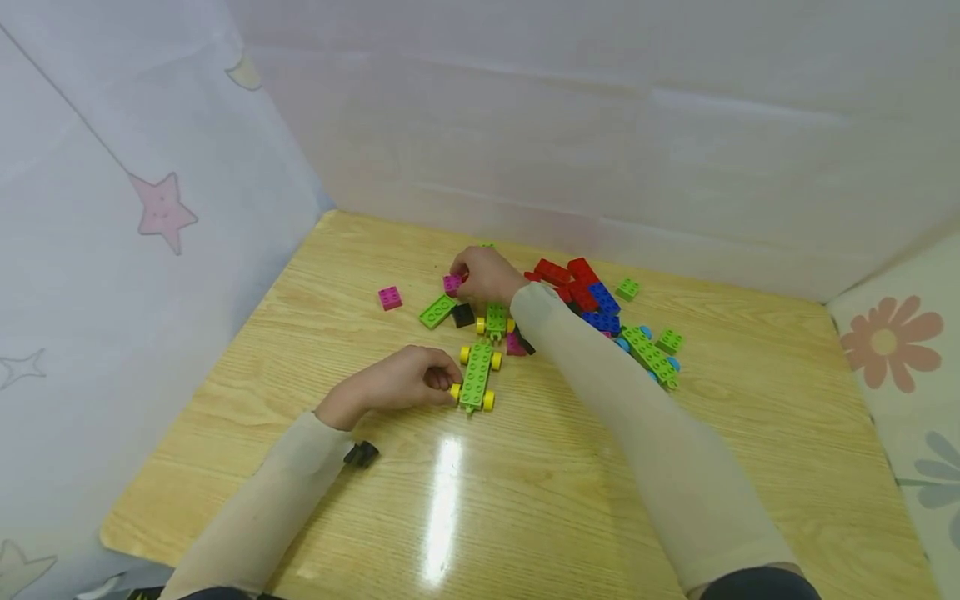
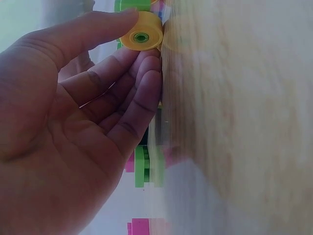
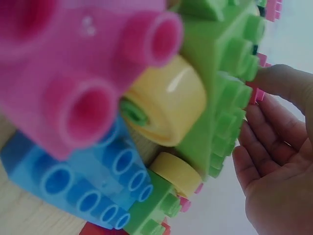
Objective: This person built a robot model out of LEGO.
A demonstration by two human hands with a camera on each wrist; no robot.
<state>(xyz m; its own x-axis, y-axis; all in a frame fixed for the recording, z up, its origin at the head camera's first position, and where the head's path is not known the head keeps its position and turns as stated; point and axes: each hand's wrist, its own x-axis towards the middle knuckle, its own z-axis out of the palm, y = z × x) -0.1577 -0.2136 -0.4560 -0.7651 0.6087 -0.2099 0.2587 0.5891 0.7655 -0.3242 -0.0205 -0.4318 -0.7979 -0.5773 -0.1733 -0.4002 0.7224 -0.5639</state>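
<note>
On the table a green toy car base (image 1: 476, 377) with yellow wheels stands at the left hand (image 1: 401, 379). That hand pinches a rear yellow wheel (image 2: 142, 32), thumb on one side and fingertips on the other. Farther back the right hand (image 1: 487, 275) has its thumb and fingertips at a magenta brick (image 1: 452, 285) and seems to pinch it. A sliver of red shows beside the brick, partly hidden by the fingers. Just beyond the car base is a second, shorter green wheeled base (image 1: 496, 320), near the right forearm.
Around the hands lie a green plate (image 1: 438, 311), a black brick (image 1: 462, 315) and another magenta brick (image 1: 390, 297). Red bricks (image 1: 553, 272) and blue bricks (image 1: 602, 322) are piled to the right. A green base with blue wheels (image 1: 648, 357) lies beside a small green brick (image 1: 670, 340).
</note>
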